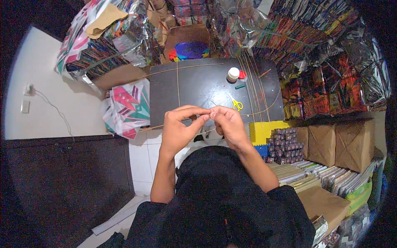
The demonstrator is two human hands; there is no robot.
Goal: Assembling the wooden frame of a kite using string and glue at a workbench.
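Observation:
Above the near edge of the dark table (198, 84), my left hand (180, 126) and my right hand (230, 126) meet, thumbs and forefingers pinched together at the tips. Whatever lies between those fingertips is too small to make out. Just beyond my right hand are yellow-handled scissors (237, 104). A green stub (240, 87) lies farther off, beside a white jar (233, 73) and a red cap (242, 75). Thin sticks cross the tabletop: one upright stick (178, 82) at the left, several long sticks (257, 84) at the right.
Stacked wrapped bundles (306, 25) and brown-paper packages (353, 144) crowd the right. A patterned sheet (128, 105) hangs left of the table. Small dark boxes (285, 145) are piled near a yellow block (264, 131). A dark door-like panel (66, 186) fills the lower left.

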